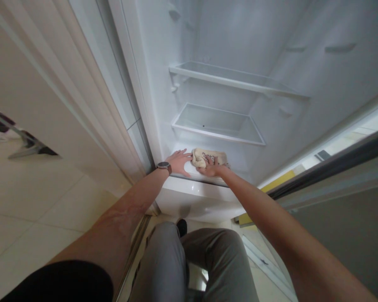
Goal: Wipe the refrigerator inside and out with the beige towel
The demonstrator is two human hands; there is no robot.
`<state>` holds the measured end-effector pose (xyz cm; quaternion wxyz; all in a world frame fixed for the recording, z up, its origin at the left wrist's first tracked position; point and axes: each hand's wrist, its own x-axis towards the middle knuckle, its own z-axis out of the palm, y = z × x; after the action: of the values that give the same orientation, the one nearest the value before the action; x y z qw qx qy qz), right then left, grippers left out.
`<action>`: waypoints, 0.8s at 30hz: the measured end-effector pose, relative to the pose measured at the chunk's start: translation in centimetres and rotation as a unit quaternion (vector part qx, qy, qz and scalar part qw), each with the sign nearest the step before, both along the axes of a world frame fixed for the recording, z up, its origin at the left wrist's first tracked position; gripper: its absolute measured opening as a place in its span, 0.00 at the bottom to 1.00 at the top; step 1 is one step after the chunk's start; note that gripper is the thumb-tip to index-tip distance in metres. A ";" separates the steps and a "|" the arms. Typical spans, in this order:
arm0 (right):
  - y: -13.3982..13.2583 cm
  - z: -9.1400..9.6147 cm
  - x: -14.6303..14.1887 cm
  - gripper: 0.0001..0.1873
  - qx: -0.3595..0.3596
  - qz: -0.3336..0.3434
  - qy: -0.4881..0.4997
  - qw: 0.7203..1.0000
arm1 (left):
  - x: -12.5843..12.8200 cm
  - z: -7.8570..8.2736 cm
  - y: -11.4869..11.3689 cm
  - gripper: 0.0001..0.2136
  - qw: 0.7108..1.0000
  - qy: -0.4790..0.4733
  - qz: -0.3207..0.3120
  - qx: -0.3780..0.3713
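A beige cloth (222, 157) with dark printed marks lies partly bunched on the white floor of an open refrigerator compartment, near its front edge. My right hand (211, 168) grips the cloth from the front, thumb at its lower edge and fingers over its top. Just left of it, my left hand (178, 162) is open, with its fingers spread on the compartment floor. Its fingertips come close to the cloth's left end; whether they touch it I cannot tell. A dark watch (164, 166) with a brown strap is on my left wrist.
Above my hands are a lower glass shelf (220, 121) with a white frame and an upper shelf (233, 77). An open door (50, 84) stands at left, another door (343, 226) at right. My knees (220, 247) are below the compartment. A pale strip (266, 264) lies on the floor.
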<state>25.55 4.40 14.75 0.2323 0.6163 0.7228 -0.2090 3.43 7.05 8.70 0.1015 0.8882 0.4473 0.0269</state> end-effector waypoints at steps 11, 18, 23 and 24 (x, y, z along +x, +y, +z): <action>0.4 -0.6 0.3 0.43 0.002 0.003 0.009 1.000 | 0.1 0.3 -0.3 0.50 1.000 -0.002 0.010 -0.003; 1.0 -0.9 0.2 0.51 0.008 -0.004 0.011 1.000 | 0.1 0.0 0.0 0.49 1.000 -0.002 0.005 0.004; 1.0 -0.7 0.2 0.49 0.007 -0.001 0.017 1.000 | 0.1 0.0 0.0 0.49 1.000 0.001 0.003 0.008; 1.0 -0.7 0.2 0.48 0.007 0.000 0.018 1.000 | 0.1 0.0 0.0 0.49 1.000 0.000 0.003 0.007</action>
<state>25.74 5.36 14.07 0.2146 0.6141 0.7284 -0.2150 3.56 7.05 8.67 0.0951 0.8873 0.4502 0.0307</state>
